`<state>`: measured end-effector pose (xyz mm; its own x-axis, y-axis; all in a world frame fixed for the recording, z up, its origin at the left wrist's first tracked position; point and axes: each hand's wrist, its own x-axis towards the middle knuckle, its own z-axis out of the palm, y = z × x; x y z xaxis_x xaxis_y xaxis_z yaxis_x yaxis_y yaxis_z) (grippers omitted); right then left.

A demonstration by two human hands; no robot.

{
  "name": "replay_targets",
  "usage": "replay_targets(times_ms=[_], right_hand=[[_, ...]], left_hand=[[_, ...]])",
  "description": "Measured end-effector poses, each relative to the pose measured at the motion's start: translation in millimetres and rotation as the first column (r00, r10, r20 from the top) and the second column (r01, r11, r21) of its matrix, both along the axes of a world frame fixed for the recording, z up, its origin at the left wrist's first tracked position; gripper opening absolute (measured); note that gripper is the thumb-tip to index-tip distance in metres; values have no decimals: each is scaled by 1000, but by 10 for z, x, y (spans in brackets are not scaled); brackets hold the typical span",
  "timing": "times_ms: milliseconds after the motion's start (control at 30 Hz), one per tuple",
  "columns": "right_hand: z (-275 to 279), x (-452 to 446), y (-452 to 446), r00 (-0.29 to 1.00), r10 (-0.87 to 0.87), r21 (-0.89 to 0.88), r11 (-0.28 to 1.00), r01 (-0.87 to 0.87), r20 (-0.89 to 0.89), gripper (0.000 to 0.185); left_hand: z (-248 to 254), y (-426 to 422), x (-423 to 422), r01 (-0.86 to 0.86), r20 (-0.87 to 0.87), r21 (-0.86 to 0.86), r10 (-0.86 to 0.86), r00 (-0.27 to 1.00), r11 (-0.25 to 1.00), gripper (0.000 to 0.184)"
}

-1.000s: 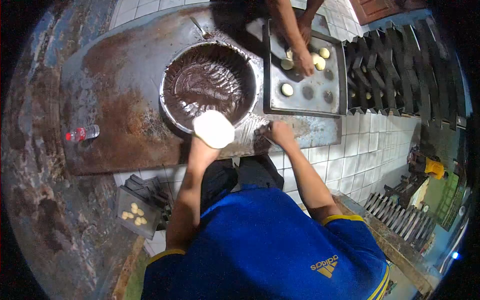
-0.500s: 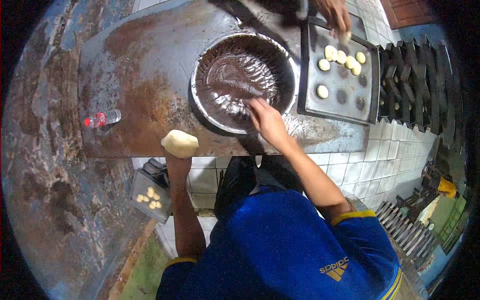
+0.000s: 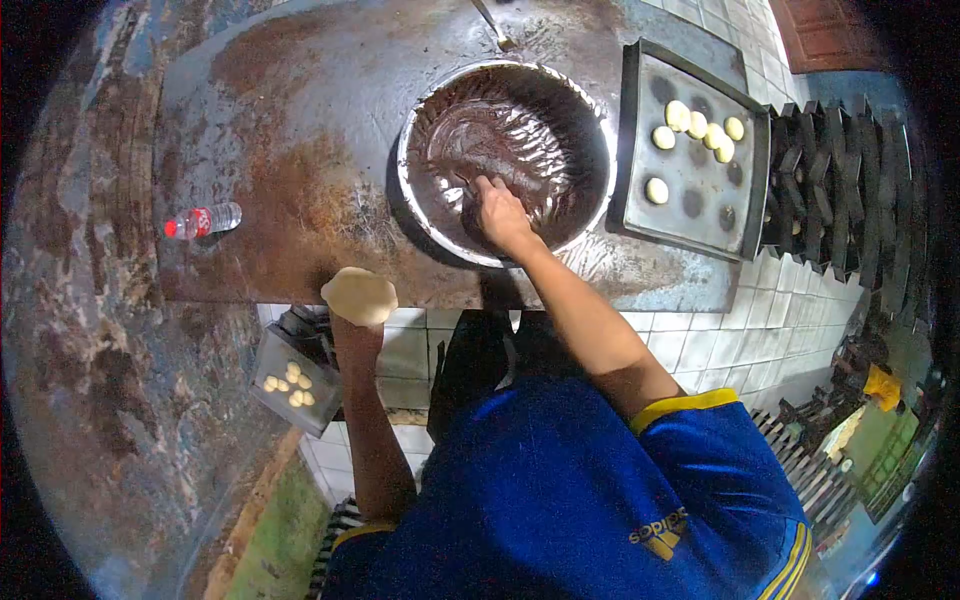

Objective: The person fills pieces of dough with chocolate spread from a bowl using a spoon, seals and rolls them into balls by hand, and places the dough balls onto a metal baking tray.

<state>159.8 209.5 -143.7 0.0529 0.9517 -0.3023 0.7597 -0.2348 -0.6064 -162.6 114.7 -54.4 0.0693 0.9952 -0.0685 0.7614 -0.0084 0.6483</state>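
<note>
A flat round of pale dough (image 3: pixel 361 296) lies over my left hand (image 3: pixel 356 335), near the table's front edge; the dough hides the fingers. My right hand (image 3: pixel 503 213) is inside a large round metal bowl (image 3: pixel 405 190), at the dark brown paste (image 3: pixel 470 140). Its fingers are bent together around something I cannot make out, at the paste's surface. To the right of the bowl, a dark metal tray (image 3: pixel 655 228) holds several pale dough balls (image 3: pixel 657 191), some touching one another.
A plastic bottle with a red cap (image 3: pixel 205 220) lies at the left. Behind the bowl is a utensil (image 3: pixel 497 28). Stacked dark trays (image 3: pixel 830 190) stand at the right. Below the table's front edge, another tray (image 3: pixel 270 355) holds several dough pieces.
My left hand has moved left with the dough, away from the bowl. My right hand has gone from the table into the bowl. The other person's hands have left the tray and the view.
</note>
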Motion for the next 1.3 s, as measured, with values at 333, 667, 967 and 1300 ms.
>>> replay_targets(times_ms=[333,667,967,1300], right_hand=[[-757,-12,-1,933,40,-121,989,-89,-356,34],[1493,147,-171,496,-149,-307,917,-255,-855,31],[2330,20,-744,930,340,466,851,-240,-142,64],[2165,329,-1334,979,159,428,899,-91,-125,73]], left_hand=[[-513,-71,-271,-3,257,-165,46,965,986,45],[-18,406,464,-14,732,-259,206,650,966,42],[879,697,1293,120,519,-30,-88,850,992,23],[451,491,1544,92,705,-173,58,707,981,26]])
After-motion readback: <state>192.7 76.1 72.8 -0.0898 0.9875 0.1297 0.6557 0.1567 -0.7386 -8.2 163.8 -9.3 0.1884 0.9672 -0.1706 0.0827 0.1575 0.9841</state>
